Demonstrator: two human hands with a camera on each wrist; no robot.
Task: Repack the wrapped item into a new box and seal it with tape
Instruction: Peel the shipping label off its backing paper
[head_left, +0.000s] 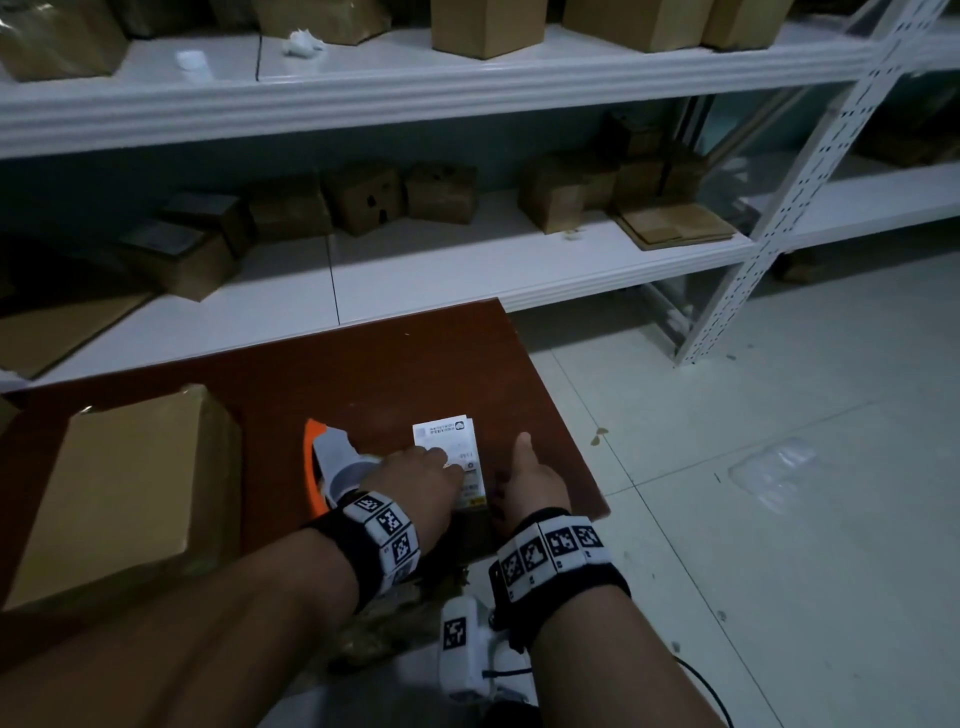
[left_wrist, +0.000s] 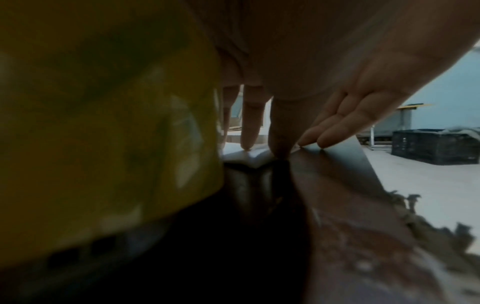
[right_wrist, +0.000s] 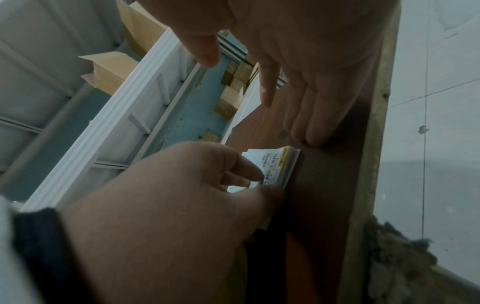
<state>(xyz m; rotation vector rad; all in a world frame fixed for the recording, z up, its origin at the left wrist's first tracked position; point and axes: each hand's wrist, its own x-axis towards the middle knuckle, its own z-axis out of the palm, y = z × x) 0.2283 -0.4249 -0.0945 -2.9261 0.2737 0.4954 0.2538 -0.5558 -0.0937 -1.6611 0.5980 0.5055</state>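
A small stack of white labels with a yellow strip lies on the brown table. My left hand pinches the stack, curled fingers on top and the thumb at its edge; its fingertips press the white paper. Just right of the stack my right hand rests on the table with its fingers straight and the thumb pointing away. An orange and white tape dispenser lies by my left wrist. A closed cardboard box stands at the table's left. No wrapped item shows.
White shelves holding several cardboard boxes run behind the table. Ragged brown material hangs at the table's near edge. A clear plastic bag lies on the tiled floor to the right. A blurred yellowish shape fills the left wrist view's left half.
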